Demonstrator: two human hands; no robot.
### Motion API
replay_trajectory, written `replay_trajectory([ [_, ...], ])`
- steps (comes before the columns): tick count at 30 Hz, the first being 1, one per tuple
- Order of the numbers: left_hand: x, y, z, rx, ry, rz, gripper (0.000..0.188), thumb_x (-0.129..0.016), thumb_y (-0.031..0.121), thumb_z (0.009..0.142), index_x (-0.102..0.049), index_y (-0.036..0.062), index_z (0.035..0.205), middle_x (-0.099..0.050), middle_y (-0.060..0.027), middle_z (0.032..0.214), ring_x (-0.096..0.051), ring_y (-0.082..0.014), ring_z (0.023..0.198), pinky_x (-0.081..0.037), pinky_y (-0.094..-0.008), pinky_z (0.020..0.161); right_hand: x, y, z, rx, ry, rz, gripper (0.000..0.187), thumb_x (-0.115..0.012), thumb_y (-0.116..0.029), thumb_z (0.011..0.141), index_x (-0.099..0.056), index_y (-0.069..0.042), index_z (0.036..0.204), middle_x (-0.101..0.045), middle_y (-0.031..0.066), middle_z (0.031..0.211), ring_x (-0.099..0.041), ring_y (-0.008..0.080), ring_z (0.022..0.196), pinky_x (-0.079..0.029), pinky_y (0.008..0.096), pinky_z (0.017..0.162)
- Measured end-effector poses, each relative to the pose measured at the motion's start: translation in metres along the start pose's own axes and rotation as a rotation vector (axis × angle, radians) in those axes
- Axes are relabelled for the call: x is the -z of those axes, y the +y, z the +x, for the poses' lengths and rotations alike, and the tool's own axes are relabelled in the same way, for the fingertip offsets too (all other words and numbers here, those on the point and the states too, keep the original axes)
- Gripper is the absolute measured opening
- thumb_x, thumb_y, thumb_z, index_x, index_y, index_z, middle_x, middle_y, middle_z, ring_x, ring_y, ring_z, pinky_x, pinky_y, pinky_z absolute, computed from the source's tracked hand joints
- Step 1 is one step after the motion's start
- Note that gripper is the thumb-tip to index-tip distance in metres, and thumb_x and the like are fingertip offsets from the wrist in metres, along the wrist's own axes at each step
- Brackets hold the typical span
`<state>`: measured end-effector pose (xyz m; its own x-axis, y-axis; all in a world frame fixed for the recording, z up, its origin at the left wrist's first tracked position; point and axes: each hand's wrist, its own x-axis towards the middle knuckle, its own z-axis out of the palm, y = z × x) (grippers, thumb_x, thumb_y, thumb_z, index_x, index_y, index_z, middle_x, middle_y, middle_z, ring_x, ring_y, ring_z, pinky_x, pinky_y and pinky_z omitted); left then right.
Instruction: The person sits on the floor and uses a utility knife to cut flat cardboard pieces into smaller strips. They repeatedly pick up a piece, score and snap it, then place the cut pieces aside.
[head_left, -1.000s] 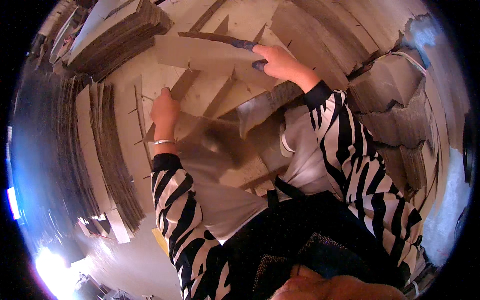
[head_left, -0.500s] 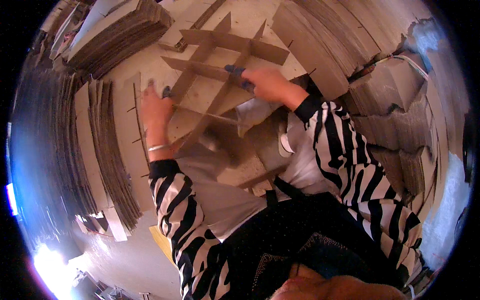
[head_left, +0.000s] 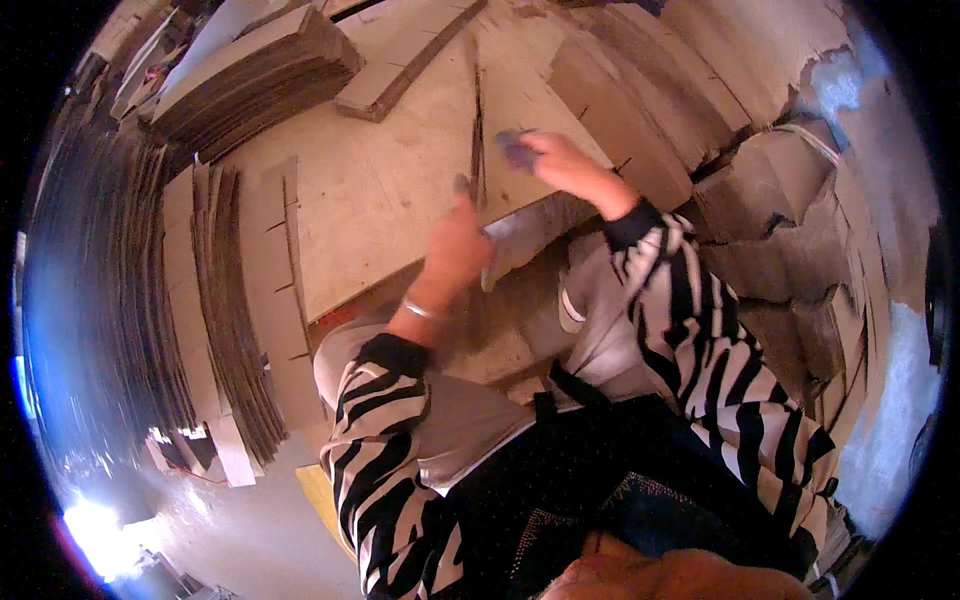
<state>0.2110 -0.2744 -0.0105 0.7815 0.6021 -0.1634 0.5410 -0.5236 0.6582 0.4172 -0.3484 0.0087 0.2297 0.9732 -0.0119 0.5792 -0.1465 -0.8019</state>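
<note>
Motion blur on both hands. Left hand [head_left: 455,245]: fingers hidden behind the upright cardboard strips [head_left: 477,130], so the grip can't be read. Right hand [head_left: 545,160]: smeared; a bluish patch at the fingertips, can't tell if it's a glove tip or a tool. The strips are seen edge-on, so their count and slot shape can't be told. The flat cardboard sheet [head_left: 380,190] has its near edge covered by the left forearm and lap. The slotted cardboard stacks [head_left: 225,300] at left dissolve into fisheye blur. The torn cardboard pile [head_left: 790,200] at right is cut off by the rim.
</note>
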Motion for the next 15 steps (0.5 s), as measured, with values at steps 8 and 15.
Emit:
replay_trajectory([
  [8, 0.154, -0.039, -0.041, -0.259, 0.702, -0.069, 0.063, -0.051, -0.006, 0.076, -0.04, -0.0032, 0.138, -0.053, -0.02, 0.131, -0.05, -0.0292, 0.122, -0.038, -0.0364, 0.102, 0.07, 0.12, -0.132, -0.505, 0.261, -1.127, 0.039, -0.069, -0.011, 0.072, -0.058, -0.004, 0.108, -0.034, 0.0097, 0.149, -0.034, 0.0329, 0.135, -0.035, 0.0553, 0.102],
  [15, 0.302, -0.059, -0.149, -0.178, 1.049, 0.839, 0.051, -0.048, -0.012, 0.069, -0.055, 0.0013, 0.118, -0.057, -0.0193, 0.115, -0.055, -0.0407, 0.106, -0.048, -0.044, 0.088, 0.101, 0.17, -0.131, -0.331, 0.657, -0.839, 0.028, -0.06, -0.013, 0.083, -0.056, 0.005, 0.104, -0.057, 0.027, 0.12, -0.052, 0.0431, 0.113, -0.041, 0.0426, 0.097],
])
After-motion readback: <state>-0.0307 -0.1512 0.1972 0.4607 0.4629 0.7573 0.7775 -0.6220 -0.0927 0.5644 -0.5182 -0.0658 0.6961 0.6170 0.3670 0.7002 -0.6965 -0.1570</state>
